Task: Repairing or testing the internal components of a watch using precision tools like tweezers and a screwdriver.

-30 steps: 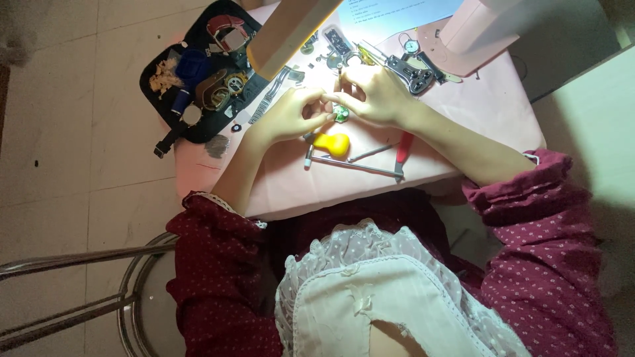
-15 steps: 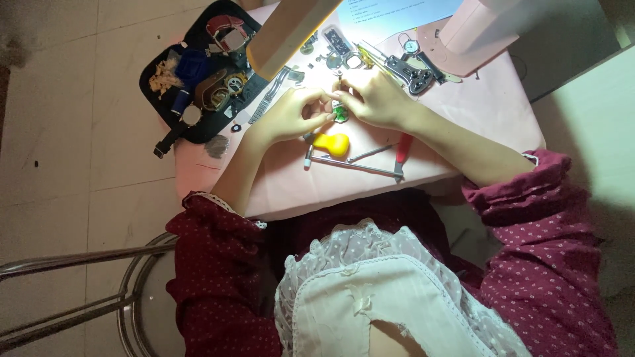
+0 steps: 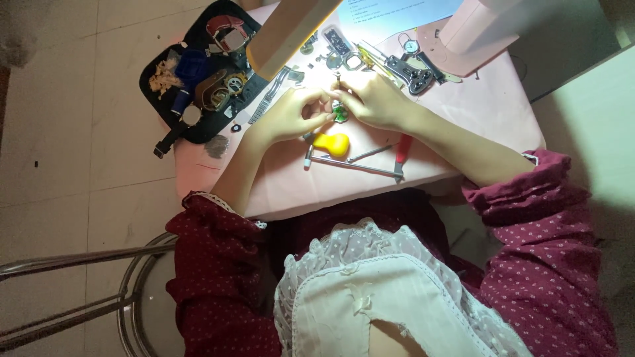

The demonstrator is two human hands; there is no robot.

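My left hand point(image 3: 291, 116) and my right hand point(image 3: 374, 99) meet over the pink table point(image 3: 463, 106), both pinched around a small round green object point(image 3: 340, 113) under bright lamp light. A thin metal tool point(image 3: 337, 79) sticks up from between the fingers of my right hand. Just below my hands lie a yellow bulb-shaped blower point(image 3: 331, 143), a pair of long tweezers point(image 3: 354, 165) and a red-handled screwdriver point(image 3: 401, 149).
A black tray point(image 3: 198, 86) of watch parts and straps hangs over the table's left edge. More watch cases and tools point(image 3: 410, 66) lie at the far side beside a paper sheet and a pink lamp base point(image 3: 476, 30). A metal stool point(image 3: 132, 291) stands at lower left.
My hands have stayed together on the small green object, with only slight finger shifts. The things on the table lie as before.
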